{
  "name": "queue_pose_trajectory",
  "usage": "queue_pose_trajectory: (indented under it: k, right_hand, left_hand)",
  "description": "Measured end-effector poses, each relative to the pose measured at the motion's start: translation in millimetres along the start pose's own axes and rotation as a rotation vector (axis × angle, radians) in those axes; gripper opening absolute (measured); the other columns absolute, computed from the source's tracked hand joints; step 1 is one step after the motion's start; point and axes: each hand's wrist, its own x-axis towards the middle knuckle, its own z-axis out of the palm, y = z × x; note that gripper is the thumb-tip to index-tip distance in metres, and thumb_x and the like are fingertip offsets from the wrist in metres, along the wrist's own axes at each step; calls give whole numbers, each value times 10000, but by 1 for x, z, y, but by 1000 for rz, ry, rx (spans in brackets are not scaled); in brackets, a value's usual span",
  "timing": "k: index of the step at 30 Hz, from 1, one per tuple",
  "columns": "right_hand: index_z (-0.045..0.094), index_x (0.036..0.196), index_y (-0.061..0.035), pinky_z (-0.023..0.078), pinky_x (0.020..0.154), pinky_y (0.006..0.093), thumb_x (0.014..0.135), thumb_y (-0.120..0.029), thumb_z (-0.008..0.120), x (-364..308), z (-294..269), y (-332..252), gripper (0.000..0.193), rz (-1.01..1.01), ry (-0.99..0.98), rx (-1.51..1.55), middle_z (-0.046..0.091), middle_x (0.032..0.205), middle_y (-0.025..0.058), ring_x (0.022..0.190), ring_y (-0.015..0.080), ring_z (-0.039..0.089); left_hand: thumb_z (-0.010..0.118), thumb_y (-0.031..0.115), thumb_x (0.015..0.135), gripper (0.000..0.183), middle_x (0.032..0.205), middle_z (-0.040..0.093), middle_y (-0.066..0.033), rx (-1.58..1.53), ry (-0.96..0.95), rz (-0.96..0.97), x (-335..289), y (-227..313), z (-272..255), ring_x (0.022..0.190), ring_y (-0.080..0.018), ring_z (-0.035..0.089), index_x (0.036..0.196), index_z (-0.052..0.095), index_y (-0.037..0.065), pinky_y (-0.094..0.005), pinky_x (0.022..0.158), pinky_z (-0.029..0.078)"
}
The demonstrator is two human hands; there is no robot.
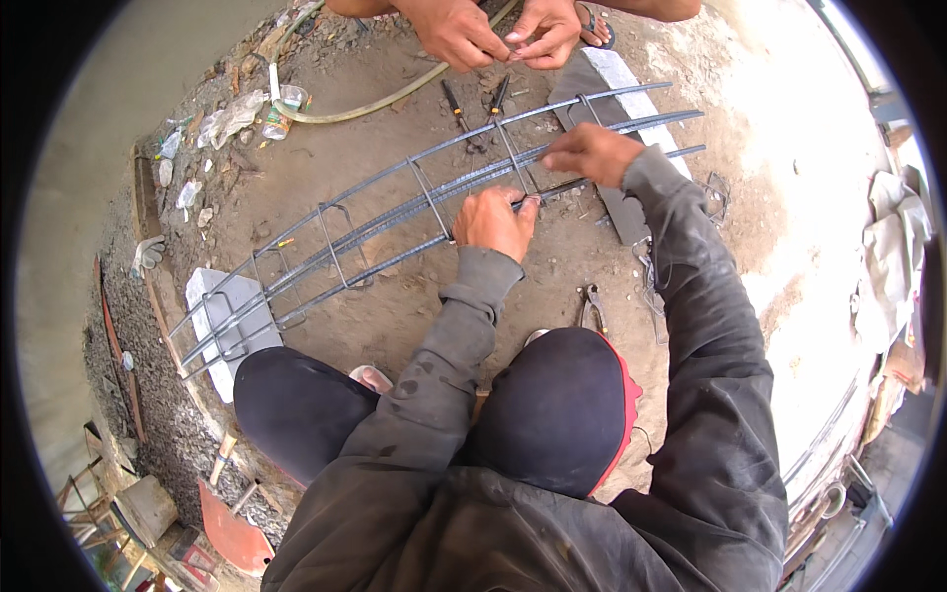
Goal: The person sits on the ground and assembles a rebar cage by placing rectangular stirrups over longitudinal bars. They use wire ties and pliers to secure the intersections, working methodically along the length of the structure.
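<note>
A long rebar cage (345,240) of ribbed bars and square stirrups lies slantwise before me. My left hand (496,223) is closed around its near bar (414,251), beside a stirrup (516,156); the fingers partly hide the joint. Over the middle bars, slightly blurred, is my right hand (598,155). Its fingers are loosely bent and apart, with nothing visible in them. A dark thin rod (562,188) runs along the near bar between my hands. Across the cage, a co-worker's two hands (498,36) pinch something too small to make out.
Pale blocks prop the cage at its left end (237,321) and right end (623,212). Pincers (593,310) lie near my knee; a black-and-yellow-handled tool (501,94) lies beyond the cage. A hose (380,103), plastic litter (233,120) and wire pieces (648,281) lie on the dirt.
</note>
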Motion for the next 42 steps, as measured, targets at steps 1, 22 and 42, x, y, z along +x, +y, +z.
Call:
queue_pose_trajectory:
  k: [1, 22, 42]
  right_hand:
    - [718, 1159, 20, 543, 912, 395, 1039, -267, 560, -15, -15, 3, 349, 32, 194, 213, 743, 1056, 144, 990, 272, 697]
    - [661, 1062, -109, 492, 859, 427, 901, -168, 656, -69, 155, -38, 172, 94, 796, -547, 612, 1039, 110, 981, 299, 610]
    - [682, 777, 33, 489, 562, 456, 1002, -492, 582, -30, 129, -55, 579, 476, 564, 349, 606, 594, 186, 586, 307, 668]
  left_hand:
    - [788, 308, 856, 247, 892, 750, -179, -15, -6, 9, 0, 0, 0, 834, -399, 715, 958, 803, 84, -480, 741, 559]
    - [772, 316, 874, 287, 950, 754, -166, -14, 50, 61, -1, -2, 3, 854, -387, 720, 966, 803, 46, -458, 733, 558]
    - [761, 220, 877, 207, 984, 746, -129, -75, -21, 311, 5, -31, 1, 943, -352, 692, 1016, 788, 69, -455, 811, 558]
